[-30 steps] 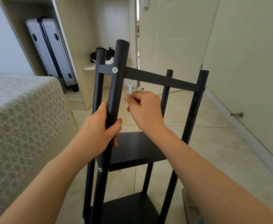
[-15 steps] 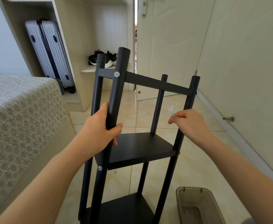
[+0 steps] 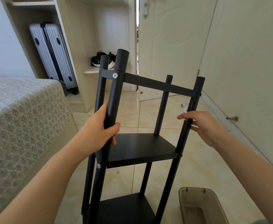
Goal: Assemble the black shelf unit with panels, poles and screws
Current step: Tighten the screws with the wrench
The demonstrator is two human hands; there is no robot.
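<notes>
**Bracing the frame for tightening**

The tall black tubular shelf unit stands on the tiled floor beside the bed. Left hand: fingers clenched round the near-left round black pole, presumably steadying the frame. Right hand: fingers pinching a small silver spanner at the near-right pole, probably bound for a screw.

The left hand grips the nearest pole of the black shelf unit, fingers wrapped round it between two silver screws: an upper screw at the top crossbar and a lower screw by the middle panel. The right hand pinches a small wrench upright, just beside the right-hand pole — the pole crosses in front of its fingers. A brownish bin stands on the tiled floor near the unit, and a bed lies at the left.
</notes>
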